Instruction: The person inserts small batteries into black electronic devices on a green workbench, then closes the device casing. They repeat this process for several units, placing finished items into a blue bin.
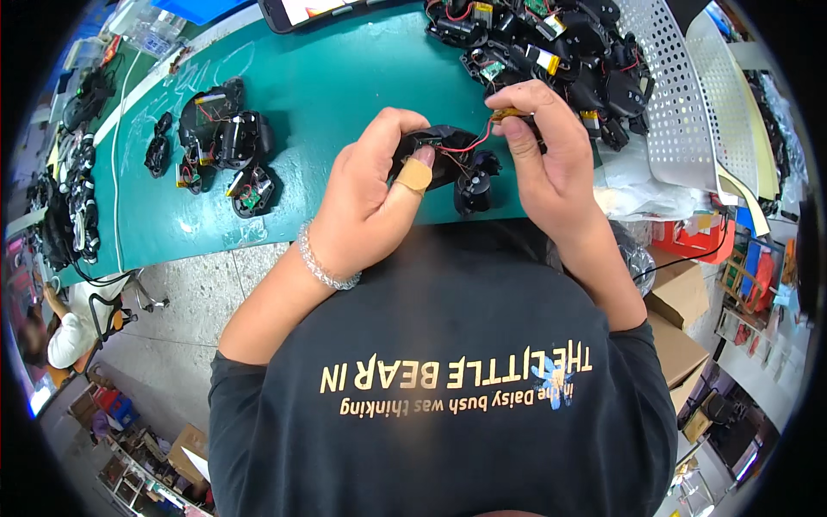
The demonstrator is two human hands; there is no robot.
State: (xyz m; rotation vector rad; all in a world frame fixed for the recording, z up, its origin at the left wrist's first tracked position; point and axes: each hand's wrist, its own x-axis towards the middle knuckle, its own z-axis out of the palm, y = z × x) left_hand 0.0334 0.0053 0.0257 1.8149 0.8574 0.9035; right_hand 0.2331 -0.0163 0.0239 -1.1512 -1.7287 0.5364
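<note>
My left hand (370, 185) grips a rounded black plastic shell (444, 172) with electronics inside, held just above the table's near edge. Its thumb, wrapped in a tan bandage, presses at the shell's inner side. Red and dark wires (469, 148) run from the shell to my right hand (551, 155). Between that hand's thumb and forefinger is a small flat battery (510, 114) with a yellowish end, mostly covered by the fingers. A second black plastic part (475, 183) sits right beside the shell; whether it is joined to it I cannot tell.
On the green table (319, 86), several black shells with wires and batteries (224, 138) lie to the left. A larger heap of such parts (560, 52) fills the back right, against a perforated white basket (680, 95). A phone (310, 10) lies at the far edge. Another person (73, 336) sits at far left.
</note>
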